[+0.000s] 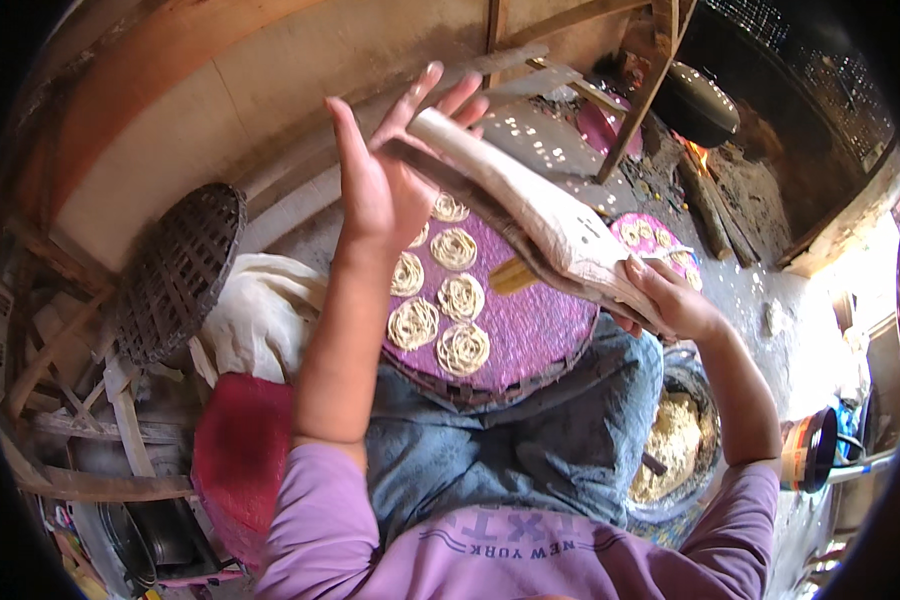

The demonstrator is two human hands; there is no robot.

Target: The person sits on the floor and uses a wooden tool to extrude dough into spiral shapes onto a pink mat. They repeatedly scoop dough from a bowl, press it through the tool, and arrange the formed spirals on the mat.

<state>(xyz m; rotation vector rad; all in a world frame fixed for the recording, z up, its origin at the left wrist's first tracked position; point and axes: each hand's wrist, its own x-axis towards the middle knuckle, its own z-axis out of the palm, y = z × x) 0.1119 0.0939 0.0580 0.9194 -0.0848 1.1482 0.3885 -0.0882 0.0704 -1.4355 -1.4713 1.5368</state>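
Note:
My right hand (667, 298) is closed around the near end of a two-part wooden press (530, 200), made of a pale bar with a darker bar under it. A yellowish part shows below the bars. At the far end my left hand (390, 170) is open, palm up and fingers spread; I cannot tell whether the press touches it. Beneath lies a round tray (540, 350) covered with a purple sheet, resting across my lap. Several coiled rings of pale dough strands (461, 297) sit on its left part. The press hides part of the tray.
A metal bowl of crumbly pale dough (672, 450) stands by my right leg. Farther right is a smaller pink tray (655, 240) with more coils. A black pan (697, 103) hangs over a wood fire. To the left are a woven basket (182, 275) and a red stool-like object (242, 460).

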